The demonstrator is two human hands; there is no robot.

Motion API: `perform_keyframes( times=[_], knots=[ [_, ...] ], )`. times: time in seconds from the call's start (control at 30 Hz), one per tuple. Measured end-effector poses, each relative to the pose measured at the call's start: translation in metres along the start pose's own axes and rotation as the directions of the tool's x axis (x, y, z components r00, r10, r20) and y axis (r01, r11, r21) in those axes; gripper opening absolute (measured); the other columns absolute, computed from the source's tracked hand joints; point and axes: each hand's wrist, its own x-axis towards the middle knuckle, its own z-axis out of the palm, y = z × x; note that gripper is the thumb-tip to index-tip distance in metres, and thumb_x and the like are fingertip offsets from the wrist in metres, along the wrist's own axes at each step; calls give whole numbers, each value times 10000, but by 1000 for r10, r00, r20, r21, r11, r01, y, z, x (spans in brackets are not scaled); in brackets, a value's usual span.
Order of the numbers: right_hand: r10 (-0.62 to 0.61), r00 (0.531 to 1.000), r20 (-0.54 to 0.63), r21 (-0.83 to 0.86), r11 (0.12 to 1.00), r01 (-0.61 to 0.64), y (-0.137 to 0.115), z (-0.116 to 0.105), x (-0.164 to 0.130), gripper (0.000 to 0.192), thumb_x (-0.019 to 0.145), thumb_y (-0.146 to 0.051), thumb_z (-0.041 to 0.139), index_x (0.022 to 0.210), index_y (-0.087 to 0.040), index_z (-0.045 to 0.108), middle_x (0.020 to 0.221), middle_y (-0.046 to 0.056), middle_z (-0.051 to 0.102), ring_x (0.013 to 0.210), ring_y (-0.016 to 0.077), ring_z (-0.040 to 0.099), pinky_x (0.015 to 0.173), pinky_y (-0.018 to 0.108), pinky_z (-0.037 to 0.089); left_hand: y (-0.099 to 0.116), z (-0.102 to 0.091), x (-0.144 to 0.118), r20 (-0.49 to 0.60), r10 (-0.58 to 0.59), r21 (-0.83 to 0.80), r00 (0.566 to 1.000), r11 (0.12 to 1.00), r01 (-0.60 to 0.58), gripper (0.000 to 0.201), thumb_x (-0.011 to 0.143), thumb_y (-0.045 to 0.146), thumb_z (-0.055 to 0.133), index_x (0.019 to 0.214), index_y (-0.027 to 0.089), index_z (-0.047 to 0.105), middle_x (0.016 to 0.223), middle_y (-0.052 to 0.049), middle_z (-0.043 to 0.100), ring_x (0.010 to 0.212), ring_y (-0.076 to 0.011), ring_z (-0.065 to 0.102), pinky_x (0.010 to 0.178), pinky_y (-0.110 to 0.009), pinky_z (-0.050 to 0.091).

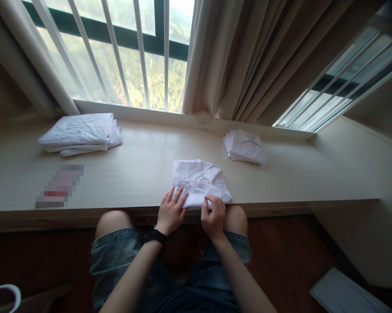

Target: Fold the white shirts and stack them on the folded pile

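A folded white shirt (196, 176) lies at the front edge of the pale desk (143, 174), its collar toward the right and a button strip running across it. My left hand (172, 211) rests on the shirt's near left corner, fingers stretched out and slightly apart. At the near right side, my right hand (214, 216) has its fingers curled, with thumb and forefinger closed at the shirt's near edge. The fingertips partly hide the cloth there. A black watch (155, 235) is on my left wrist.
Folded white clothes form a stack (80, 132) at the back left. A smaller folded white pile (245, 146) sits at the back right. Left on the desk is a blurred-out flat object (59, 186). Behind are a barred window (127, 65) and curtains (235, 56). My knees touch the desk front.
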Motion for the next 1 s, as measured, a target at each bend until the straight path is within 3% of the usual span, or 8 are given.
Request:
perform_keyframes(
  times=[0.07, 0.2, 0.33, 0.47, 0.53, 0.63, 0.83, 1.0],
  knots=[
    [283, 959, 18, 239, 930, -279, 16, -7, -39, 236, 897, -445, 550, 981, -243, 639, 1025, 103, 697, 1014, 274, 662, 947, 455, 535, 4, 2, 1, -11, -29, -33, 1000, 999, 29, 579, 878, 255, 587, 1449, 309, 512, 1604, -33, 376, 1509, -353, 252, 1207, -562, 266],
    [598, 728, 334, 628, 434, -645, 33, -6, -58, 463, 721, -538, 768, 1007, -238, 560, 970, 56, 699, 871, 259, 716, 693, 382, 604, 18, 0, -1, -78, -118, -185, 990, 977, 102, 545, 822, 216, 626, 1363, 268, 578, 1611, -60, 355, 1506, -357, 262, 1206, -558, 305],
    [560, 725, 401, 714, 304, -630, 28, -7, -35, 543, 680, -509, 841, 1057, -212, 588, 986, 38, 705, 867, 215, 724, 672, 299, 601, 26, -11, -7, -146, -385, -497, 911, 825, 269, 444, 848, 283, 641, 1287, 234, 589, 1535, -113, 444, 1353, -302, 510, 1097, -464, 474],
    [589, 717, 372, 767, 240, -595, 18, -8, -23, 575, 666, -486, 857, 1092, -223, 574, 996, 18, 701, 771, 201, 722, 623, 308, 603, 20, -20, -4, 125, -696, -753, 707, 397, 524, 572, 819, 466, 716, 1290, 187, 553, 1234, -156, 646, 948, -228, 703, 818, -378, 585],
    [609, 718, 337, 777, 252, -577, 13, -8, -20, 627, 663, -490, 853, 1154, -238, 553, 1050, 22, 699, 764, 211, 724, 615, 328, 607, 20, -23, 0, 309, -679, -824, 665, 159, 544, 758, 760, 461, 780, 1399, 195, 473, 1043, -110, 693, 836, -186, 693, 728, -312, 567],
    [620, 755, 211, 764, 377, -524, 10, -8, -15, 679, 693, -521, 812, 1234, -224, 529, 1111, 61, 698, 885, 257, 726, 676, 356, 613, 26, -25, 1, 466, -546, -848, 697, -49, 528, 1027, 682, 411, 852, 1541, 257, 310, 798, -1, 669, 675, -121, 636, 629, -225, 495],
    [521, 853, -1, 742, 572, -349, 20, 1, 1, 654, 684, -362, 789, 1249, -194, 505, 1262, 99, 648, 1161, 262, 629, 994, 398, 525, 51, -10, -13, 401, -455, -892, 795, 3, 452, 801, 662, 421, 855, 1362, 140, 583, 720, 8, 648, 660, -109, 592, 634, -219, 455],
    [447, 894, 19, 628, 691, -359, 10, 14, 23, 561, 718, -347, 711, 1210, -183, 498, 1188, 102, 659, 1078, 255, 649, 971, 404, 522, 85, 5, -28, 231, -651, -940, 723, 42, 339, 679, 727, 444, 809, 1308, 163, 597, 898, -52, 717, 842, -169, 677, 772, -268, 523]
  ],
)
